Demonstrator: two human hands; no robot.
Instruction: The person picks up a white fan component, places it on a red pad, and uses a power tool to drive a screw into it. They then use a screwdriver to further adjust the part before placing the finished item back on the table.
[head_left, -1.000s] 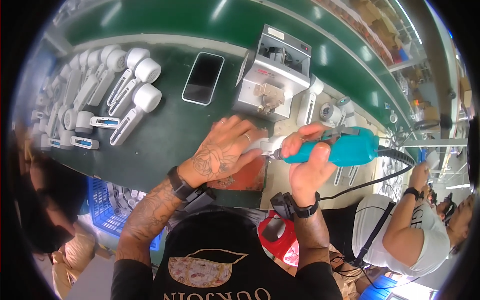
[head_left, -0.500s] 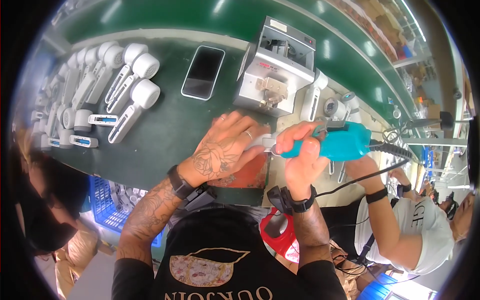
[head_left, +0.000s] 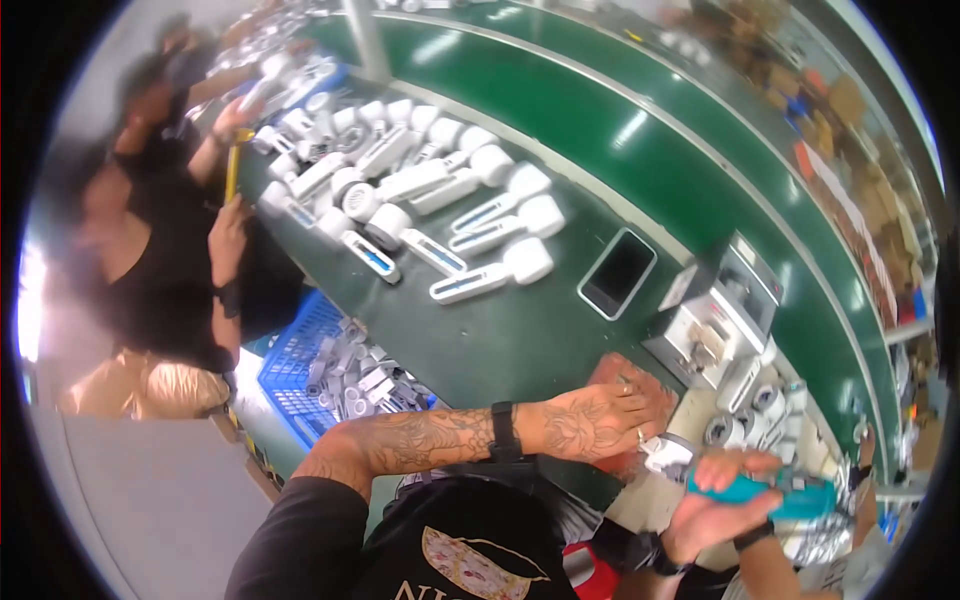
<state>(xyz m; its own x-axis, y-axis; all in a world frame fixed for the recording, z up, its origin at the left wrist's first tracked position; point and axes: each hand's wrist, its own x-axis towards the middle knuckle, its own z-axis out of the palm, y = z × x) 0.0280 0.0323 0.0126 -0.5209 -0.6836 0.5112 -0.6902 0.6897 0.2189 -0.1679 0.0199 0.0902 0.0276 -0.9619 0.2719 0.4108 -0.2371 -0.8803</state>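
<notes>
My left hand (head_left: 590, 420) reaches over a worn red pad (head_left: 612, 372) near the table's edge, fingers bent. Its fingertips are on a small white plastic part (head_left: 668, 453); the exact grip is partly hidden. To the right, my right hand (head_left: 715, 500) is wrapped round a teal electric screwdriver (head_left: 765, 492), with its tip end toward the white part. Whether the tip touches the part cannot be made out. Just beyond the hands stands a small silver machine (head_left: 708, 345) with a metal fixture on its front.
Many white handheld fans (head_left: 490, 232) lie on the green table (head_left: 490, 345). A phone (head_left: 618, 273) lies beside the machine. Below the left edge sits a blue basket (head_left: 290, 375) of grey-white parts. A co-worker at left holds a yellow tool (head_left: 233, 172); more fan pieces (head_left: 760, 410) lie right.
The view has swung left, so the table and hands appear further right and lower. My left hand reaches across the red pad; the screwdriver stays in my right hand.
</notes>
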